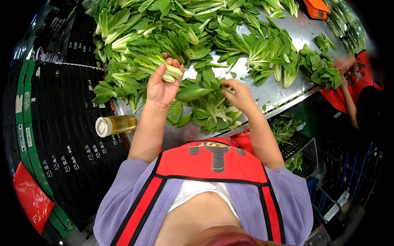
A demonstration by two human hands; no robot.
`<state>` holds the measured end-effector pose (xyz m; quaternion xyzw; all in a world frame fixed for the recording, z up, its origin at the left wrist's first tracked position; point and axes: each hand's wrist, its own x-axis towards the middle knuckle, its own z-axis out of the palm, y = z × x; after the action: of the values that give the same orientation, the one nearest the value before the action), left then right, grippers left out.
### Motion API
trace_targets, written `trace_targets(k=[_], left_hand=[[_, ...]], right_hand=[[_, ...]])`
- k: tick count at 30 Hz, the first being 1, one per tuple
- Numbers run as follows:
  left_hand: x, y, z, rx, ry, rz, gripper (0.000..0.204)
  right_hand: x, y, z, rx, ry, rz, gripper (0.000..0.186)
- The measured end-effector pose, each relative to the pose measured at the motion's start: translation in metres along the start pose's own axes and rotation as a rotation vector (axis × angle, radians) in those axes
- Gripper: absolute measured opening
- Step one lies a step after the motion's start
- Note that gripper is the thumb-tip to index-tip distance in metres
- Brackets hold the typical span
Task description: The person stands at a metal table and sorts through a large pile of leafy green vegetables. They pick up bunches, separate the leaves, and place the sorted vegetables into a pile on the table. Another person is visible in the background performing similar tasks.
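Observation:
My left hand [164, 84] is closed around the pale stem end of a lettuce [143, 58], its long green leaves pointing away to the upper left. To the right, my right hand [239, 95] has its fingers bent and the thumb apart, with nothing visible between them. Just left of those fingertips, a loose green leaf [192, 92] is smeared by motion. Beneath it, more loose leaves [211, 107] lie heaped at the near edge of the metal table [273, 95].
A large pile of leafy greens [164, 24] covers the far left. A lidded bottle of yellowish liquid [117, 125] lies by my left forearm. Black crates [78, 135] are stacked at left. At right, a co-worker's hand [344, 63] handles greens; a black basket [303, 151] is below.

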<state>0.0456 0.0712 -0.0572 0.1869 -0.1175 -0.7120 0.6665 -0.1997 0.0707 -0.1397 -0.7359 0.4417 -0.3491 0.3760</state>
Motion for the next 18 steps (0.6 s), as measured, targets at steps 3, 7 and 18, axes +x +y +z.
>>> trace_targets(k=[3, 7, 18], left_hand=[[-0.002, -0.014, -0.01, 0.01, -0.036, -0.15, 0.031], [-0.01, -0.039, 0.002, 0.059, 0.027, -0.214, 0.028], [-0.007, -0.037, -0.029, 0.07, 0.045, -0.205, 0.02]], right_hand=[[0.034, 0.024, 0.011, -0.223, 0.137, 0.001, 0.029], [0.068, 0.037, 0.046, -0.546, 0.161, -0.228, 0.036], [0.016, 0.044, -0.012, 0.003, 0.55, 0.264, 0.015]])
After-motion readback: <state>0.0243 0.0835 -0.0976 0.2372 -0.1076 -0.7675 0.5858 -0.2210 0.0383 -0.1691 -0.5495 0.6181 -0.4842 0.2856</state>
